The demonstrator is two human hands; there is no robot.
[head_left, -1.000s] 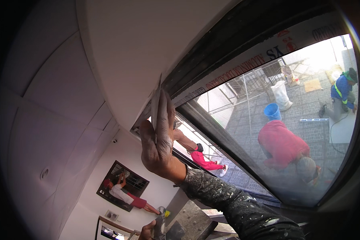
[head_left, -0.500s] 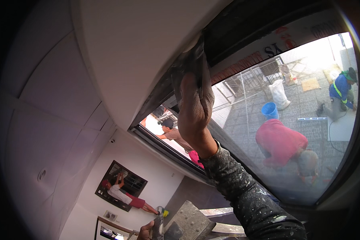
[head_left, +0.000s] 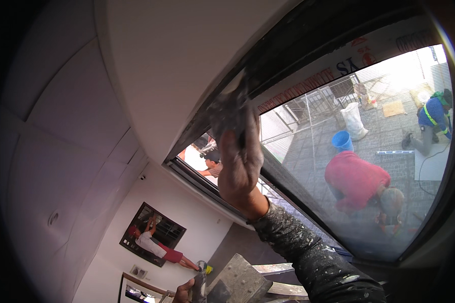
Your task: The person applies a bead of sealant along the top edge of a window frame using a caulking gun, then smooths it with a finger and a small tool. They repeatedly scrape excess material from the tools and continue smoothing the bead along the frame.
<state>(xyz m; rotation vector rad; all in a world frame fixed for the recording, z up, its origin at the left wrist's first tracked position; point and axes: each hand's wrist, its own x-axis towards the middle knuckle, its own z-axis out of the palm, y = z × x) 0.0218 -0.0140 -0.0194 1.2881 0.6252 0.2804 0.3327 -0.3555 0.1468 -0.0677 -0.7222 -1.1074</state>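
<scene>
The right hand grips a dark blade, fingers stretched along it, right by the window frame. Way below that blade, the left hand is curled round a grey thing I can't make out. Outside, a person in red bends over.

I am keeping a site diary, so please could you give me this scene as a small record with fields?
Right hand: raised, holding a dark flat tool, blurred
Tool position: by the edge between white surface and dark frame; contact unclear
Left hand: low, partly cut off, at a grey smeared thing; grip unclear
Behind window pane: person in red, bent over; person in blue; blue bucket; white sack
Far side: person with raised arms
</scene>
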